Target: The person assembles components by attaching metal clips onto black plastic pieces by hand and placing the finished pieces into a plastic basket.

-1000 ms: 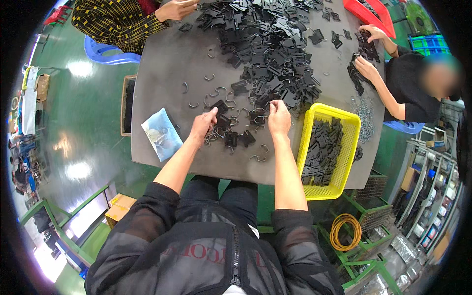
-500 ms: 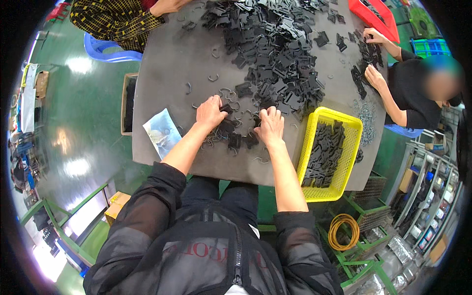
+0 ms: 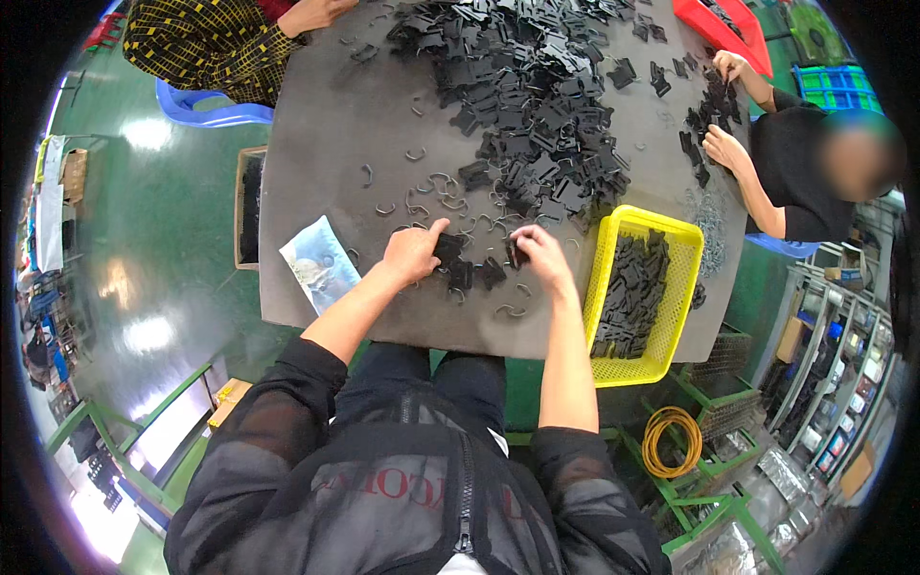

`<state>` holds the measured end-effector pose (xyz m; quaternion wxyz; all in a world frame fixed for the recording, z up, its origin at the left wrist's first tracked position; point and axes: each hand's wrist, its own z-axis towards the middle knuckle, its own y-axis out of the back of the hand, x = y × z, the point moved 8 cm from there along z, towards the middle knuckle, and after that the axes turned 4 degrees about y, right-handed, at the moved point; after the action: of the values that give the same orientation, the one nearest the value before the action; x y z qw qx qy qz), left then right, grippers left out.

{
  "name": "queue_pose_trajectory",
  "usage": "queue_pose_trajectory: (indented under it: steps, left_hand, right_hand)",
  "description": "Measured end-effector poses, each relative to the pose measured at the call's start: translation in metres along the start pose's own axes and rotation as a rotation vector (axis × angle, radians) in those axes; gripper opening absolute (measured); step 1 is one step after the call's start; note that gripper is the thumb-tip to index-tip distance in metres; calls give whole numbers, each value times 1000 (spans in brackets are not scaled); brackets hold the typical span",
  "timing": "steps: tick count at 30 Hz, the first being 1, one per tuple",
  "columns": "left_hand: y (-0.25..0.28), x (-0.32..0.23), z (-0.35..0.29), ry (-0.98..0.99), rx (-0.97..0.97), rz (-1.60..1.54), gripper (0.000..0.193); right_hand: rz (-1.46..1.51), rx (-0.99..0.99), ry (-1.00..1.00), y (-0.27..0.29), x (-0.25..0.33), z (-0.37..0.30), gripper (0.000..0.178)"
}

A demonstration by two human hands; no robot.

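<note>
My right hand (image 3: 542,259) pinches a small black plastic piece (image 3: 518,253) between thumb and fingers, just above the table and slightly blurred. On its left, my left hand (image 3: 412,253) rests with its thumb stuck out apart from the fingers; nothing shows in its grip. The fingers lie beside a few black plastic pieces (image 3: 460,275), partly hiding them. Loose C-shaped metal hooks (image 3: 443,184) are scattered beyond and around both hands. Farther off spreads a large heap of flat black plastic pieces (image 3: 546,125), some with metal hooks among them.
A yellow basket (image 3: 596,316) of black pieces stands right of my right arm. Left lies a blue-white packet (image 3: 321,261). Co-workers sit at the far left and right; the right one's hand (image 3: 726,149) is by black pieces. A red tray (image 3: 757,48) stands far right.
My right hand has lifted slightly and moved right, the black piece in its fingers. My left hand has drawn back nearer, its thumb now spread from the fingers.
</note>
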<state>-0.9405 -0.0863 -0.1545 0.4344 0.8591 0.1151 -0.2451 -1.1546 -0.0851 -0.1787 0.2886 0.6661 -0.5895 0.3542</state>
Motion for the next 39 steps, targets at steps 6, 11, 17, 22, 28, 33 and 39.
queue_pose_trajectory:
  steps: [6,11,17,22,28,33,39]
  left_hand:
    - [-7,8,0,37,-140,216,37]
    - [-2,0,-9,17,-216,180,30]
    - [9,21,-17,180,-277,-152,22]
    - [-20,2,1,343,-53,-927,27]
    - [-42,-188,33,31,-35,-908,47]
    - [-26,-209,31,-167,-361,-553,57]
    - [0,-25,-12,110,-537,-66,40]
  right_hand:
    - [-1077,-304,-10,-41,6,-56,39]
    - [-1093,-441,171,-41,-7,-59,39]
    - [-261,-415,-121,10,-27,-62,37]
    - [-199,-460,11,52,-9,-76,39]
    - [66,-757,59,148,1,-143,38]
    - [-791,-1210,211,186,52,-192,55]
    - [-823,-602,613,28,66,-121,12]
